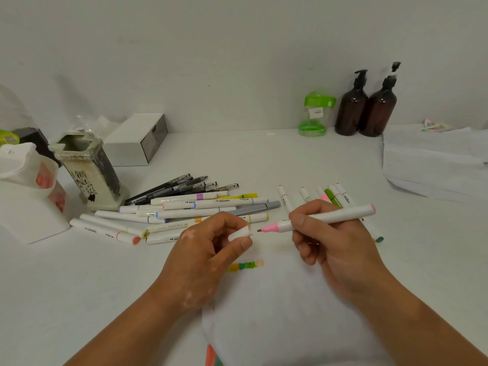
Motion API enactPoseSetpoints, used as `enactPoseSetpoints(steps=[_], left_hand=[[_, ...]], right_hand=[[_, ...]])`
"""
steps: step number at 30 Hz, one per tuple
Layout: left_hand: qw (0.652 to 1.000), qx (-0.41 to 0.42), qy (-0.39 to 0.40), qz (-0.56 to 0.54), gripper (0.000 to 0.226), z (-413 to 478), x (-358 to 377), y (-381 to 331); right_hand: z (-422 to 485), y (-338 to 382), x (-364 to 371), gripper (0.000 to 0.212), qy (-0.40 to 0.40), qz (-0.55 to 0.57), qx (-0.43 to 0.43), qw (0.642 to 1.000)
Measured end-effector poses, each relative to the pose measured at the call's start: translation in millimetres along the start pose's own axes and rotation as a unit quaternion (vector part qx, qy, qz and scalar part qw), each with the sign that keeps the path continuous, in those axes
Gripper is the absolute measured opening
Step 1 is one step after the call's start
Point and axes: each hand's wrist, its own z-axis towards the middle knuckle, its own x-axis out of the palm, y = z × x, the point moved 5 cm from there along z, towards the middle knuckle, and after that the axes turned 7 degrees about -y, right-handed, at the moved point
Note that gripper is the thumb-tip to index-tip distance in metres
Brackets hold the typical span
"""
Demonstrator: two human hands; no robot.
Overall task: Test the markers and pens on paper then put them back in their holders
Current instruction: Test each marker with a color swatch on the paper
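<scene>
An uncapped pink marker [330, 216] is gripped in the right hand's [335, 241] curled fingers, tip toward 9 o'clock, and a white cap [239, 234] is pinched just beside it in the left hand [206, 249], above the paper [285, 299] on the worktop [79, 273], a pile [190, 207] of markers lying at 11 o'clock beside the holder [89, 170].
</scene>
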Motion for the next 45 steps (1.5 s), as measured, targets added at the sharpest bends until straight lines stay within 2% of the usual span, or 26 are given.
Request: enactPoseSetpoints(steps=[9,16,19,25,28,32,35,37,39,41,43,45], left_hand=[[0.998,0.058,0.009,0.006,0.017,-5.6,2.5,-10.1],[0.997,0.081,-0.002,0.010,0.021,-7.6,-0.3,-13.9],[0.996,0.084,-0.010,0.018,0.015,-7.4,-0.4,-13.8],[0.997,0.080,-0.018,0.010,0.015,-7.8,2.8,-14.0],[0.996,0.086,-0.007,0.004,0.017,-9.1,4.5,-14.9],[0.996,0.093,0.001,0.015,0.016,-4.6,3.2,-13.9],[0.995,0.093,-0.018,0.017,0.019,0.3,-0.2,-11.6],[0.996,0.079,-0.028,0.017,0.023,2.4,-5.4,-6.3],[0.996,0.078,-0.026,0.023,0.025,3.4,-10.0,-1.7],[0.995,0.089,-0.016,0.037,0.027,3.5,-11.2,-0.9],[0.993,0.107,-0.003,0.055,0.027,2.2,-6.6,-2.9],[0.992,0.112,-0.001,0.065,0.027,0.9,-2.0,-4.2]], right_hand=[[-7.1,-7.4,11.3,0.009,0.067,-0.066,-0.006,0.996],[-7.5,-7.7,12.5,0.017,0.071,-0.044,0.008,0.996],[-7.9,-7.6,12.7,0.023,0.069,-0.037,0.012,0.997],[-7.7,-6.4,15.1,0.010,0.061,-0.029,0.007,0.998],[-8.9,-5.1,16.6,0.018,0.068,-0.021,0.006,0.997],[-8.8,-5.1,15.1,0.016,0.068,-0.054,0.008,0.996],[-4.9,4.3,9.8,0.039,0.099,-0.041,-0.002,0.994],[-4.8,10.1,5.3,0.063,0.158,-0.007,0.034,0.987],[-8.3,12.9,1.3,0.072,0.217,0.013,0.082,0.973],[-10.4,12.8,-0.4,0.058,0.231,-0.043,0.099,0.967],[-11.5,8.4,0.5,0.032,0.206,-0.175,0.083,0.959],[-12.6,4.1,3.9,0.025,0.196,-0.255,0.070,0.944]])
